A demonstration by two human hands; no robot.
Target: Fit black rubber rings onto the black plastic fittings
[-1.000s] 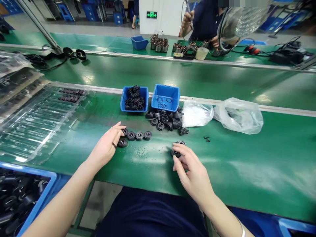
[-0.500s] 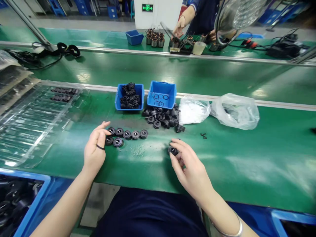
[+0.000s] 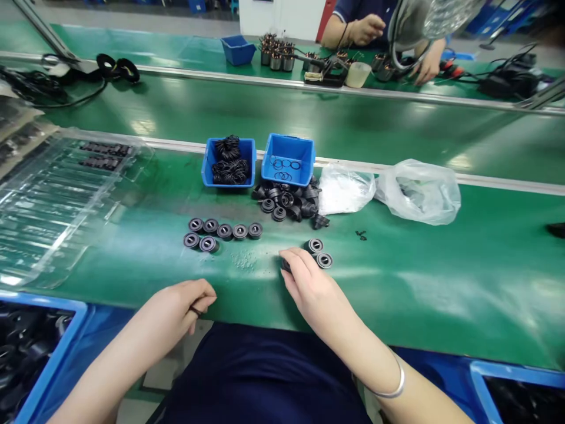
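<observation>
My right hand (image 3: 311, 281) grips a black round part (image 3: 286, 265) at the bench top, its fingers covering most of it. Just beyond the knuckles sit two similar black round parts (image 3: 324, 261), each with a slot in its centre. My left hand (image 3: 189, 300) is at the bench's near edge with the fingers curled together; anything inside them is hidden. Farther up lie several black slotted round parts (image 3: 225, 232) in two short rows. Small clear specks (image 3: 244, 259) are scattered on the green bench between the hands.
Behind are a blue bin of black rings (image 3: 207, 171), a blue bin with a few rings (image 3: 288, 139), loose black parts (image 3: 304, 206) and plastic bags (image 3: 417, 194). A clear tray (image 3: 62, 206) lies left. Across the bench, a co-worker's hand (image 3: 368, 29) shows near wound parts (image 3: 276, 56).
My left hand has left the rows, drawn back to the near edge and curled. My right hand has shifted left with a black round part, exposing two others. The camera has tilted down slightly.
</observation>
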